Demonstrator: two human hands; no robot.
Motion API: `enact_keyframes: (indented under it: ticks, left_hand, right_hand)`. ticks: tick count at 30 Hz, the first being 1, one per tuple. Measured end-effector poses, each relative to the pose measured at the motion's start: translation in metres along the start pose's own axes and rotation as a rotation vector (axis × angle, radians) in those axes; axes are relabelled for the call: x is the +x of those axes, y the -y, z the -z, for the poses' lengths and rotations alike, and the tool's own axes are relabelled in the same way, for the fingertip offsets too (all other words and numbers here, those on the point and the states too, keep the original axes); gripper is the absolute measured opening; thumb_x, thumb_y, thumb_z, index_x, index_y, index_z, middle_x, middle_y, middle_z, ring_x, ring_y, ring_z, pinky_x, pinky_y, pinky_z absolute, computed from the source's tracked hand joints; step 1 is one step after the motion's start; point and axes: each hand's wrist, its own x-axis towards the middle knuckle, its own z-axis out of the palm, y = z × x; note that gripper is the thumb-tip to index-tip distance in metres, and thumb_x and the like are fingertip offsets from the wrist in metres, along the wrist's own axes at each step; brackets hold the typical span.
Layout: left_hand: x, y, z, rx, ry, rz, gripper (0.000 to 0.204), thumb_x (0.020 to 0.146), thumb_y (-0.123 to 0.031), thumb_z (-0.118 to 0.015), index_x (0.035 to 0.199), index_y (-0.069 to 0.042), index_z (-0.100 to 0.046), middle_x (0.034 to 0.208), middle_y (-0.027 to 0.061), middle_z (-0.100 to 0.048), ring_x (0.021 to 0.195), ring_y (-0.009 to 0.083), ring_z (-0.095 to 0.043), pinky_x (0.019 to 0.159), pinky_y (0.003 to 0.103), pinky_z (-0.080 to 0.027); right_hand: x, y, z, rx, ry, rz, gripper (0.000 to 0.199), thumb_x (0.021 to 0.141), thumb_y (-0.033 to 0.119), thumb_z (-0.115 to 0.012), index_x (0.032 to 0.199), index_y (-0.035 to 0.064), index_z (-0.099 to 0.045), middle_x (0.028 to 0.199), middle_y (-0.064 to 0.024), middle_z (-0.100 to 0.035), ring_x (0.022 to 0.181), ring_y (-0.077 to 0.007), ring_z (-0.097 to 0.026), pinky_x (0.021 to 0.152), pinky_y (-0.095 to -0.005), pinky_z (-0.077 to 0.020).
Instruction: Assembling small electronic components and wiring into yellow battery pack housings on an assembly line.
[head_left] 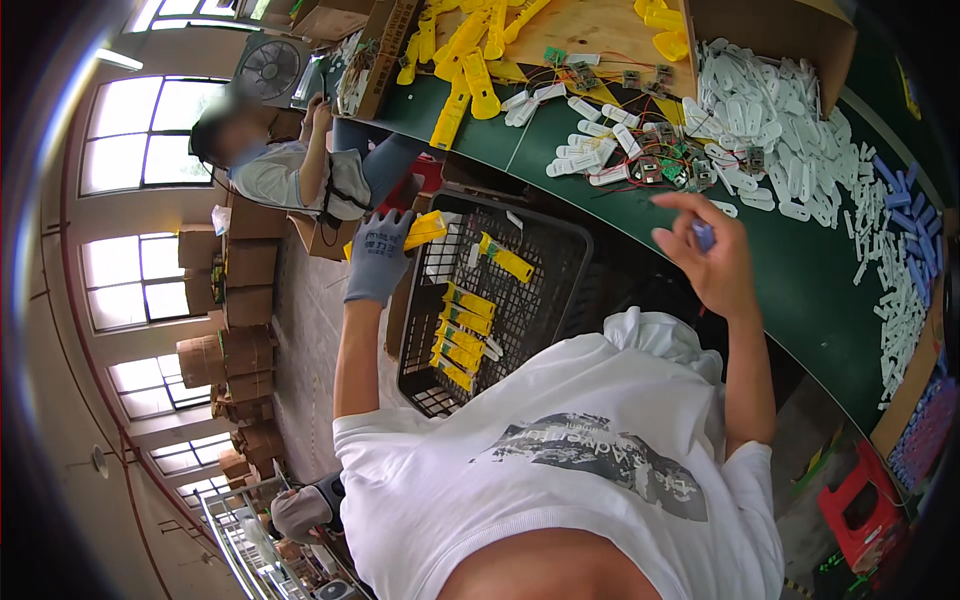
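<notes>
My left hand (378,258), in a grey work glove, reaches out over the edge of a black plastic crate (560,250) and grips a yellow plastic part (426,229). Several more yellow-and-white assembled parts (466,322) lie inside the crate. My right hand (712,254) is bare and raised beside the green worktable (800,280), with a small blue piece (704,235) pinched between its fingers. White plastic shells (770,120) and small circuit boards with wires (665,160) lie on the table just beyond it.
Yellow shells (470,60) are heaped at the table's far end. Blue pieces (915,240) lie along its right side. Another person (290,170) sits beyond the crate. Stacked cardboard boxes (240,300) stand at left, a red stool (860,505) at lower right.
</notes>
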Motion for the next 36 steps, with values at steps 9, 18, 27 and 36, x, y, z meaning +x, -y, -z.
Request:
enact_keyframes:
  ticks: [9, 18, 27, 36]
  left_hand:
    - [0.024, -0.084, 0.147, -0.253, -0.323, -0.587, 0.064, 0.07, -0.018, -0.077, 0.129, -0.01, -0.053, 0.115, 0.0084, -0.063, 0.107, 0.0253, -0.058, 0.096, 0.039, -0.044]
    - [0.081, -0.164, 0.171, -0.632, -0.112, -0.794, 0.062, 0.068, -0.019, -0.081, 0.123, -0.005, -0.054, 0.109, 0.0164, -0.064, 0.102, 0.0362, -0.06, 0.09, 0.041, -0.047]
    - [0.11, -0.235, 0.182, -0.732, 0.017, -1.009, 0.062, 0.073, -0.021, -0.076, 0.128, -0.006, -0.052, 0.111, 0.0177, -0.063, 0.103, 0.0361, -0.06, 0.09, 0.04, -0.048]
    - [0.118, -0.238, 0.179, -0.726, -0.094, -1.034, 0.058, 0.07, -0.02, -0.077, 0.124, -0.011, -0.058, 0.116, 0.0147, -0.063, 0.108, 0.0336, -0.059, 0.095, 0.041, -0.046]
  right_hand:
    - [0.043, -0.005, -0.021, -0.291, 0.254, 0.393, 0.04, 0.078, 0.021, -0.077, 0.115, 0.0104, -0.064, 0.111, -0.0087, -0.066, 0.107, -0.0259, -0.063, 0.089, -0.0373, -0.0502]
    - [-0.025, -0.018, 0.073, -0.188, -0.053, 0.374, 0.021, 0.08, 0.021, -0.077, 0.094, 0.0073, -0.072, 0.089, -0.0065, -0.072, 0.071, -0.0201, -0.067, 0.058, -0.0292, -0.0491]
    - [-0.053, -0.017, 0.089, 0.264, -0.485, 0.359, 0.014, 0.085, 0.013, -0.074, 0.096, 0.0042, -0.071, 0.069, 0.0035, -0.061, 0.055, -0.0022, -0.038, 0.049, -0.0208, -0.0298]
    - [-0.073, -0.014, 0.099, 0.285, -0.355, 0.287, 0.012, 0.085, 0.008, -0.069, 0.096, 0.0033, -0.071, 0.069, -0.0023, -0.066, 0.052, -0.003, -0.048, 0.049, -0.0195, -0.0332]
